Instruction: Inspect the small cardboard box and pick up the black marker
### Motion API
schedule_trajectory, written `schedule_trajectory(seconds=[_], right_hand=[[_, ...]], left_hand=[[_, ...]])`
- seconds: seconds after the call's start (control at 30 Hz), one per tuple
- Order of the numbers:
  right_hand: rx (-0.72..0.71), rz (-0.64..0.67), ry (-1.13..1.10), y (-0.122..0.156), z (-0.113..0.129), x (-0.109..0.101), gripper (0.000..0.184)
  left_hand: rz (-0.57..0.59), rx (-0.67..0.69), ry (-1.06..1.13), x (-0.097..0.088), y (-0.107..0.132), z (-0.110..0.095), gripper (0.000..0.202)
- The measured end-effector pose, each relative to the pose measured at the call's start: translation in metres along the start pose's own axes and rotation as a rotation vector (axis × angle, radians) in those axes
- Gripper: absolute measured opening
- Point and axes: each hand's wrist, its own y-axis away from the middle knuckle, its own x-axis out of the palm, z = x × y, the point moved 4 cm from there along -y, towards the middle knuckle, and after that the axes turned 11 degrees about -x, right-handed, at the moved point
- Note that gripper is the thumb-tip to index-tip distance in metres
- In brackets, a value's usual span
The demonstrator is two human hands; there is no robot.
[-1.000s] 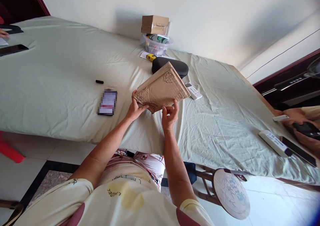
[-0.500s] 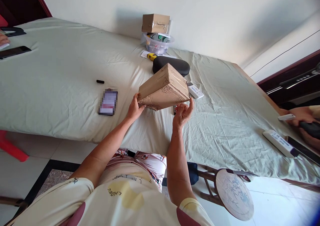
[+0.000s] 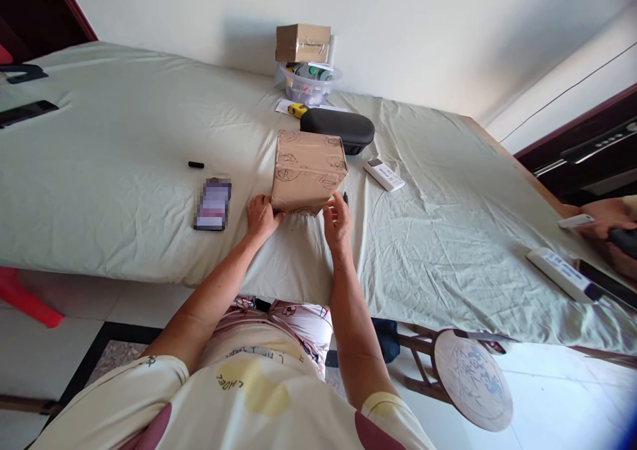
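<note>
A cardboard box (image 3: 307, 171) with dark scribbled drawings on its sides is between my two hands near the front of the cloth-covered table. My left hand (image 3: 263, 216) grips its lower left corner, thumb along the bottom edge. At the lower right corner, the curled fingers of my right hand (image 3: 338, 223) hold the box. Whether its underside rests fully on the cloth I cannot tell. Just beyond my right fingers lies a dark pen-like thing (image 3: 346, 199), partly hidden. Left of the box are a phone (image 3: 213, 204) with a blurred screen and a small black cap (image 3: 196, 164).
Behind the box sits a black hard case (image 3: 338, 126), with a white-and-grey packet (image 3: 384, 174) to its right. A plastic basket (image 3: 308, 91) carries another carton (image 3: 303, 43) by the wall. Another person's hand (image 3: 604, 221) is at the far right. A round stool (image 3: 472, 380) stands below.
The box has come down and a little left, turning so its scribbled faces point toward me. My right hand has moved left with it. The view has shifted slightly.
</note>
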Motion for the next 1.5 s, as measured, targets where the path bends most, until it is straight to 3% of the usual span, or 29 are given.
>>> schedule_trajectory(seconds=[0.2, 0.33, 0.53, 0.8, 1.23, 1.5], right_hand=[[0.154, 0.217, 0.123, 0.009, -0.013, 0.015, 0.045], [0.189, 0.28, 0.185, 0.014, -0.018, 0.019, 0.042], [0.17, 0.222, 0.194, 0.018, -0.019, 0.023, 0.046], [0.262, 0.151, 0.218, 0.015, -0.021, 0.021, 0.053], [0.34, 0.19, 0.222, 0.014, -0.011, 0.021, 0.057], [0.293, 0.159, 0.214, 0.014, -0.017, 0.024, 0.055]], left_hand=[[0.03, 0.022, -0.031, -0.003, 0.0, 0.0, 0.032], [0.065, 0.025, -0.04, -0.009, -0.001, -0.003, 0.026], [0.123, 0.034, -0.047, -0.014, -0.001, -0.006, 0.023], [0.136, 0.073, -0.038, -0.013, 0.001, -0.01, 0.021], [0.105, 0.059, -0.02, -0.009, 0.002, -0.009, 0.035], [0.097, 0.056, -0.013, -0.008, 0.0, -0.008, 0.025]])
